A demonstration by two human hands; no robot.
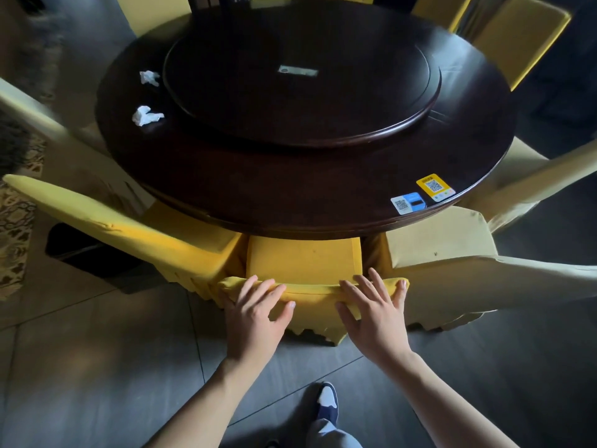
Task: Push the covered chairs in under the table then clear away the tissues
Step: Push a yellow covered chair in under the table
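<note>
A chair in a yellow cover [303, 260] stands right in front of me, its seat partly under the round dark wooden table [226, 189]. My left hand [255, 312] and my right hand [371, 315] both lie on top of its backrest, fingers spread and draped over the upper edge. Two crumpled white tissues lie on the table's left side: one [147, 115] nearer to me, the other [149, 77] farther back, both beside the raised turntable [303, 79].
A yellow covered chair [122, 224] stands at the left and a pale covered chair [452, 253] at the right, both close to the middle one. More covered chairs ring the table's far side. Two QR stickers [423, 194] sit near the table's edge. My shoe [326, 402] is on the grey tiled floor.
</note>
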